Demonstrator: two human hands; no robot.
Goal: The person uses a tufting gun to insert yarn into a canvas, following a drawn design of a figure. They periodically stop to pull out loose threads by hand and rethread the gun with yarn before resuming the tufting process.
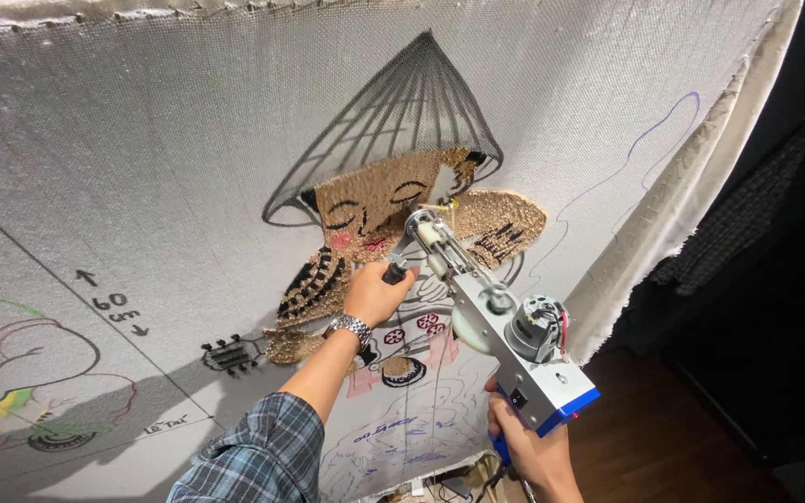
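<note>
Brown-tufted white cloth — silver-blue tufting gun.

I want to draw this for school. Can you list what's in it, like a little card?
Place: white cloth stretched upright, cartoon figure drawn on it
Tool: silver tufting gun with blue base, tip at the cloth
Left hand: grips the gun's black front handle, wears a metal watch
Right hand: holds the rear grip
Sleeve: plaid
</note>
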